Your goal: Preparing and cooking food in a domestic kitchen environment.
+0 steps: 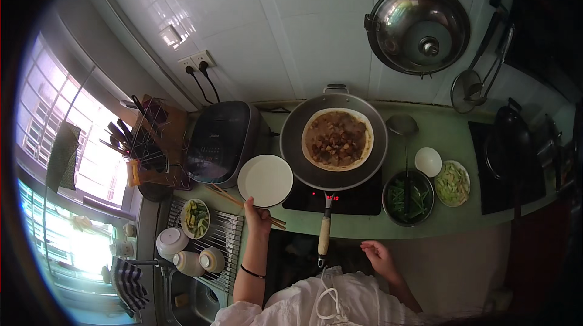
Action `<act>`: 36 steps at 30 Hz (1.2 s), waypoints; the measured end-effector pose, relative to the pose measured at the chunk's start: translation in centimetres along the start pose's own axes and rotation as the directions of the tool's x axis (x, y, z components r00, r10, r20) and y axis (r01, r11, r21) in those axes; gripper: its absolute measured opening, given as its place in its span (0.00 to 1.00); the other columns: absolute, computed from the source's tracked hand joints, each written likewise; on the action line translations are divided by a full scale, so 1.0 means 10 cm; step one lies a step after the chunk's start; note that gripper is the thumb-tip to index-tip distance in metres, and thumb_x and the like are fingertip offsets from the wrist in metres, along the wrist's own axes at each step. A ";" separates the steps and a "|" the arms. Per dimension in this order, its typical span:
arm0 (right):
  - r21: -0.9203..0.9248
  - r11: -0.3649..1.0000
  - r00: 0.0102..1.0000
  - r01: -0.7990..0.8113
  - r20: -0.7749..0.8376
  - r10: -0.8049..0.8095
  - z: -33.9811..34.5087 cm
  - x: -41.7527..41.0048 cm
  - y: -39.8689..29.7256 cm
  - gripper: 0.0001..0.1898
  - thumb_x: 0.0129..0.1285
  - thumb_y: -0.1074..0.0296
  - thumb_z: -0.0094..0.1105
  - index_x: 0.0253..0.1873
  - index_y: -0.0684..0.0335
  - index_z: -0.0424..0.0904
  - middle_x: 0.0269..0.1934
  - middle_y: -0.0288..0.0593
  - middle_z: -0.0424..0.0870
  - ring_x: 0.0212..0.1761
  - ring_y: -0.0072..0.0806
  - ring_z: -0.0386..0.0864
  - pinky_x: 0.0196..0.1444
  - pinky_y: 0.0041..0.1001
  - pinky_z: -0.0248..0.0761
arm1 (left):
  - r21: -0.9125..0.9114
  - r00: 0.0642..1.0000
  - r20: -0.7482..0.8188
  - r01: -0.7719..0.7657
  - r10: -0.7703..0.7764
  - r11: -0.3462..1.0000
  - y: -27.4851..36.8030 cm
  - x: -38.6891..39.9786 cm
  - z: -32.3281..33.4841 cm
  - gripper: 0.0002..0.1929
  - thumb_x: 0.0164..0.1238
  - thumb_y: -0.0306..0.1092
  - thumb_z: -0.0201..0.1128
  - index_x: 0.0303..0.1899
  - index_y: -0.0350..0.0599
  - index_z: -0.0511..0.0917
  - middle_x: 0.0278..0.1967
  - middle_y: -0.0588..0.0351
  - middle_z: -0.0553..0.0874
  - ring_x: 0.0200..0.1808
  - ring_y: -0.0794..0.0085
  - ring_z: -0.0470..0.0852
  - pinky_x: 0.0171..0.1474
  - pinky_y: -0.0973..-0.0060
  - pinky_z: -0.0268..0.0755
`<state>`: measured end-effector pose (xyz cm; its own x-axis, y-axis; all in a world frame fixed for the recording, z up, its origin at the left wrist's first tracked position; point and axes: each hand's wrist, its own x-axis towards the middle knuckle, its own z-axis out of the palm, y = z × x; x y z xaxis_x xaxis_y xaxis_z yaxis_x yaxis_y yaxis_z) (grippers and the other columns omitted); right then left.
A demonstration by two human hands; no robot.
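My left hand [258,219] holds an empty white bowl [265,180] by its near rim, with a pair of wooden chopsticks [276,222] in the same grip. The bowl is beside the wok's left edge. My right hand [376,254] is off the counter's front edge, fingers slightly curled, with nothing seen in it. Between the hands, the wooden handle [324,236] of a grey wok [291,139] points towards me. Chunky brown food in sauce [338,141] fills the middle of the wok, which stands on a lit induction cooktop [300,201].
Right of the wok are a ladle [402,125], a metal bowl of green vegetables [416,191], a small white bowl [428,162] and a dish of pale green slices [452,183]. Leftward stand a rice cooker [221,139], a drying rack [232,239] with bowls, and a sink [193,298].
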<state>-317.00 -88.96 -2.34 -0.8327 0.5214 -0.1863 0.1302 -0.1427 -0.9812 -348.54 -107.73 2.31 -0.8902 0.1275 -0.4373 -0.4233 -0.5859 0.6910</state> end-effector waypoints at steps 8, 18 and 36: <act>0.009 1.000 0.999 -0.004 -0.034 0.005 -0.14 0.13 0.02 0.09 0.63 0.77 0.50 0.47 0.67 0.75 0.40 0.42 0.81 0.42 0.22 0.78 0.44 0.21 0.70 | 0.103 0.999 -0.036 -0.020 0.024 0.994 0.09 0.15 0.18 0.10 0.59 0.42 0.58 0.30 0.49 0.70 0.20 0.67 0.72 0.13 0.84 0.61 0.13 0.86 0.48; 0.031 0.999 0.997 -0.016 -0.070 0.018 -0.19 0.10 0.07 0.09 0.63 0.76 0.51 0.47 0.67 0.74 0.41 0.40 0.81 0.42 0.21 0.77 0.44 0.21 0.69 | 0.264 0.983 -0.116 -0.108 0.142 0.958 0.21 0.34 0.46 0.10 0.56 0.38 0.61 0.27 0.49 0.68 0.17 0.68 0.66 0.12 0.85 0.60 0.13 0.85 0.47; 0.024 0.999 0.996 -0.045 -0.082 0.047 -0.24 0.13 0.09 0.08 0.64 0.75 0.50 0.46 0.67 0.74 0.41 0.40 0.80 0.43 0.21 0.77 0.47 0.21 0.69 | 0.425 0.972 0.030 -0.224 0.234 0.877 0.40 0.46 0.69 0.07 0.58 0.33 0.61 0.35 0.44 0.74 0.20 0.68 0.70 0.13 0.86 0.60 0.15 0.86 0.47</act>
<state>-316.69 -86.43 -3.56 -0.7791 0.5810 -0.2356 0.1545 -0.1862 -0.9703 -355.48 -103.92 7.05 -0.9692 0.0113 -0.2460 -0.2432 -0.2024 0.9486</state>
